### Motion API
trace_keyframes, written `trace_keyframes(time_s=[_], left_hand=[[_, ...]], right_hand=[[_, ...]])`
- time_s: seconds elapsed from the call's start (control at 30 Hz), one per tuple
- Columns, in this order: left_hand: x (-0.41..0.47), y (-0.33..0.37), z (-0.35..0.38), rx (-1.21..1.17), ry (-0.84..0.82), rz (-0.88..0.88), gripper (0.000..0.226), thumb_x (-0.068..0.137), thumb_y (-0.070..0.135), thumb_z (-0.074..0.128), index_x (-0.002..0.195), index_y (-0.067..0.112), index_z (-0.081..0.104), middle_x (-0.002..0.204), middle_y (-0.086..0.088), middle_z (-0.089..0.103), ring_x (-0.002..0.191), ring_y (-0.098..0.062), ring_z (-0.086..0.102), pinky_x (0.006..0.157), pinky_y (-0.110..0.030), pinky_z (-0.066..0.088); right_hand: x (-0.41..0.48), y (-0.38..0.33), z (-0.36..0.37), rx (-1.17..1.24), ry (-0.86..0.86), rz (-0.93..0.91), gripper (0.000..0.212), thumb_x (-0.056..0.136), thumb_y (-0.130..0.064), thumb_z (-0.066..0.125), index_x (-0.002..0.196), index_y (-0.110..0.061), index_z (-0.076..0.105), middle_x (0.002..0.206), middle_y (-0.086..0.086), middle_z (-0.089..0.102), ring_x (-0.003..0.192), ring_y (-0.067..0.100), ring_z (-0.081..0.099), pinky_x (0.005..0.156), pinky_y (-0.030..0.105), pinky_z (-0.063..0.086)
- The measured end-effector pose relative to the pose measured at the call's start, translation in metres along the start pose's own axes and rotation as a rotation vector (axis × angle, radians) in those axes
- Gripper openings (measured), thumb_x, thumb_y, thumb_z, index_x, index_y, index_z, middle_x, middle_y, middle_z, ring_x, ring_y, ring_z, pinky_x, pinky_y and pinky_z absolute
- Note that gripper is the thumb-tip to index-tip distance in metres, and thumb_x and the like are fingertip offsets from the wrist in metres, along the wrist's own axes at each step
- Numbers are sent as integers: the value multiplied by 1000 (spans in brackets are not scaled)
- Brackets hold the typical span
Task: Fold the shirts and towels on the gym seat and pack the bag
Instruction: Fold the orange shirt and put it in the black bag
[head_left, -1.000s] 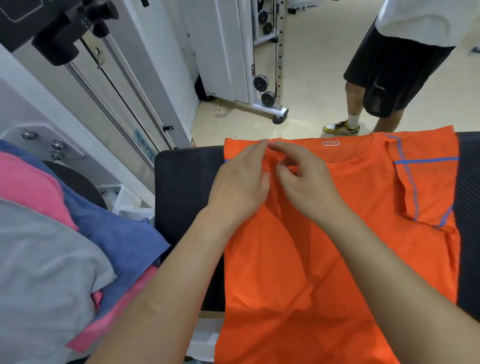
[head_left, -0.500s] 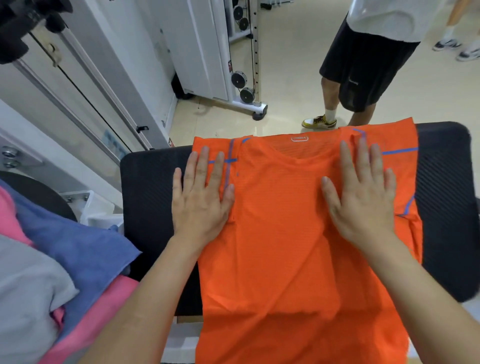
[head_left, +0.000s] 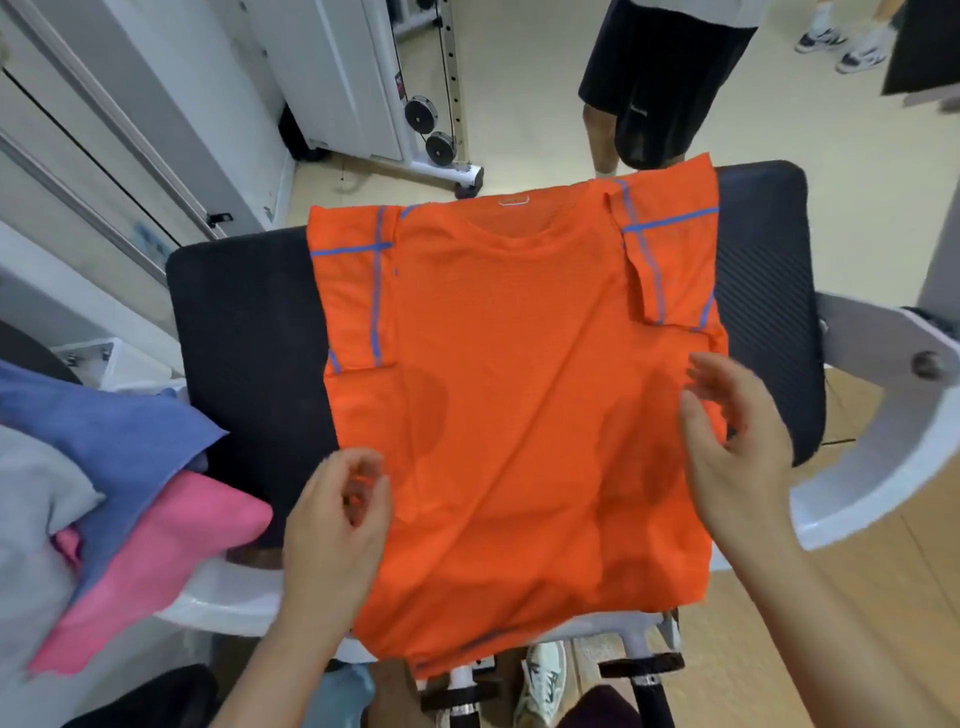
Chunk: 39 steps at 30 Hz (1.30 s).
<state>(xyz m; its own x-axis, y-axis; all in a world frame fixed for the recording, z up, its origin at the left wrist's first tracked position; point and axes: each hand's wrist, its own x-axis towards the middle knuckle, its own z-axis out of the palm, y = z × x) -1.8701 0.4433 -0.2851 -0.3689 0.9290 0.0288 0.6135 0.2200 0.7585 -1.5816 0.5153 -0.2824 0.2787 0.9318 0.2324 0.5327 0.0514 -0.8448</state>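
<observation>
Seat (head_left: 244, 332): black gym pad under both hands.
Shirt (head_left: 519, 389): orange, flat on the pad between the fingers, sleeves folded in.
Left hand (head_left: 332, 519): fingers loosely curled at the shirt's left edge; grip unclear.
Right hand (head_left: 737, 457): fingers relaxed, spread over the right edge.
Cloths (head_left: 130, 467): heaped left of the left fingers.

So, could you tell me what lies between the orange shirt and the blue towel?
In the head view, only a bare strip of black seat pad separates the orange shirt from the blue towel.

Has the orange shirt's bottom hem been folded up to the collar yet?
No: the orange shirt lies full length on the seat, its hem hanging over the near edge.
</observation>
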Motion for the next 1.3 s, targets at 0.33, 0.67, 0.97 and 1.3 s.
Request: trace_keyframes(time_s=[0.33,0.67,0.97,1.3], left_hand=[[-108,-103,38,-58,11,-669,39,79,11,77,109,12,52,113,-8,53,99,-24,53,86,-39,45],[-123,-108,47,-242,-106,-837,33,88,15,70,113,12,50,101,-7,60,97,-25,56,87,-37,41],[-122,-96,28,-457,-65,-741,7,90,9,64,93,10,69,93,-12,70,91,-31,64,78,-38,49],[-115,-82,16,-435,-257,-721,13,93,27,62,105,23,58,101,-8,70,92,-27,69,78,-43,56]], right_hand=[[-116,91,-33,174,-163,964,46,91,-17,64,131,-13,41,136,11,45,116,26,47,91,38,36],[-132,98,-34,129,-333,816,3,85,-19,73,85,-16,71,85,1,72,86,14,66,66,24,42],[-131,93,-47,330,-93,727,26,88,-8,60,64,-3,52,56,15,49,53,18,47,57,27,40],[-126,92,-59,-67,-247,675,31,94,-32,61,86,-3,56,74,11,62,61,22,57,46,29,38]])
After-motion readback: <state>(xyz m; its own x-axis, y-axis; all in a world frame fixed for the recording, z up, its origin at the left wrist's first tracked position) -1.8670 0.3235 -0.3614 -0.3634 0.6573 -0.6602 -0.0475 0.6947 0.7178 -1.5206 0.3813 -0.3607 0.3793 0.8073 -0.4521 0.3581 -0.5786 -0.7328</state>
